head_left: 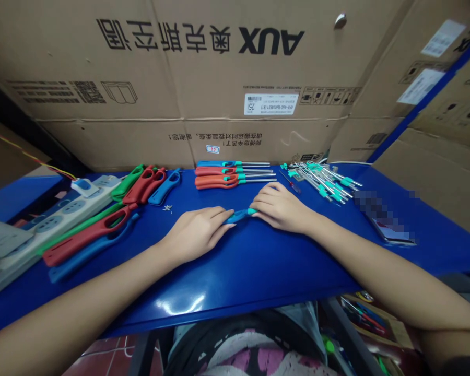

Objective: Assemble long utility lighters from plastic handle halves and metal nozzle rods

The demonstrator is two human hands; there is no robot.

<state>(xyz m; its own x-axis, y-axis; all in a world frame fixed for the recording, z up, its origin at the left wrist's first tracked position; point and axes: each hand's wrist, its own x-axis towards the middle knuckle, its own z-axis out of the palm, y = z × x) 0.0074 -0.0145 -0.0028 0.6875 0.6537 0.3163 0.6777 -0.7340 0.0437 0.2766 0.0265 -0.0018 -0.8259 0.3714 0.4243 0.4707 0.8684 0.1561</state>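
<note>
Over the middle of the blue table [219,277], my left hand [198,232] is closed round the handle end of a blue lighter [241,215]. My right hand [279,208] pinches its other end, where a teal collar shows; the fingers hide the tip. Behind my hands lies a row of assembled lighters [217,180], blue, red and orange, with metal tubes pointing right. Metal tubes with teal parts [325,183] are piled at the back right. To the left are green, red and blue handles [86,237], with more handles [143,185] behind them.
A white power strip [55,219] runs along the left side. Small screws [167,208] and a screwdriver [295,187] lie on the table. A phone-like object [391,227], partly blurred, is on the right. Large cardboard [215,104] stands at the back. Below right is a box of parts [376,324].
</note>
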